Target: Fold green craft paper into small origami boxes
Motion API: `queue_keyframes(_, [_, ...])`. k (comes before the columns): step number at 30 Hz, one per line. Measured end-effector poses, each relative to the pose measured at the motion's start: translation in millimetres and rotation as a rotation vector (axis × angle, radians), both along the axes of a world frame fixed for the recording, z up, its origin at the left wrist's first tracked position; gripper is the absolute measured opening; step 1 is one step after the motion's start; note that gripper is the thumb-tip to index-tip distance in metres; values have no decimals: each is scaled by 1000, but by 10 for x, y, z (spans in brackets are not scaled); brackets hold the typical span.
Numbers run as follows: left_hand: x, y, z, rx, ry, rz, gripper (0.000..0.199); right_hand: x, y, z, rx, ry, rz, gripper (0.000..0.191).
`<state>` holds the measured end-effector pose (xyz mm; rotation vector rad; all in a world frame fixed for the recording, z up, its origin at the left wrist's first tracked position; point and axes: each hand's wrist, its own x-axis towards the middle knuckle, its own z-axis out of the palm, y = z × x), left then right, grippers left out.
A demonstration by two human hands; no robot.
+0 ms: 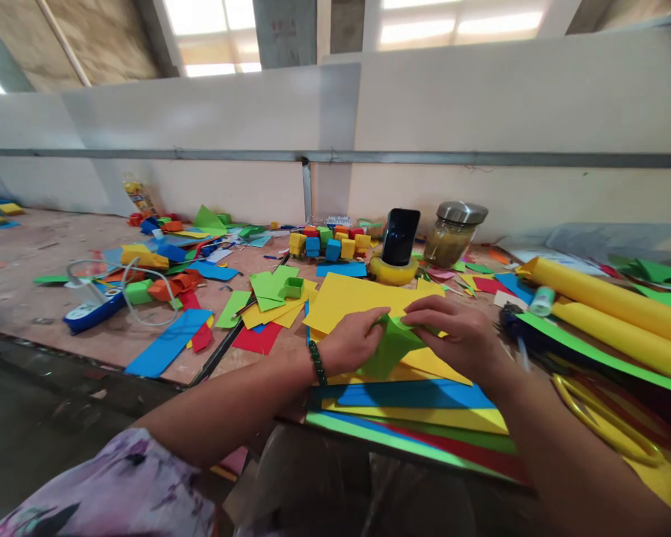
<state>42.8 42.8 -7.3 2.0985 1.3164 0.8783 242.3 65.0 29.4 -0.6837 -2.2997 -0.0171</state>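
Both hands hold one piece of green paper (390, 349), which is bent and tilted up between them. My left hand (355, 339), with a dark beaded bracelet at the wrist, pinches its upper left part; the fingertips are partly hidden behind the paper. At the upper right edge, my right hand (457, 332) grips it between thumb and fingers. Beneath the hands lie yellow sheets (341, 302) on a stack with blue, red and green paper. Left of them, a small green folded paper box (294, 287) rests on green and yellow squares.
Several coloured paper cubes (332, 248) stand at the back middle. A phone (401, 237) leans on a yellow tape roll (394, 272), beside a lidded glass jar (455, 235). Yellow paper rolls (609, 298), a glue stick (542, 300) and yellow-handled scissors (604, 421) lie right; a blue-and-white corded device (94, 307) sits left.
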Motion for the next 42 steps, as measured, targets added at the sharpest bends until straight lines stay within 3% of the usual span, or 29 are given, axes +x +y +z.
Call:
queue_keyframes(6, [-1, 10, 32, -15, 1, -35, 32, -45, -32, 19, 99, -156, 25, 22])
queue_keyframes(14, [19, -75, 115, -71, -40, -101, 35, -47, -17, 8, 125, -247, 29, 29])
queue_keyframes(20, [16, -49, 121, -108, -71, -134, 36, -65, 28, -100, 25, -148, 72, 33])
queue_keyframes(27, [27, -95, 75, -19, 19, 17, 49, -35, 26, -131, -242, 52, -156, 22])
queue_keyframes(31, [38, -91, 52, 24, 60, 32, 52, -48, -1, -76, -376, 44, -143, 16])
queue_keyframes(42, [47, -30, 18, -10, 5, 22, 55, -140, -101, -86, -365, -11, -163, 33])
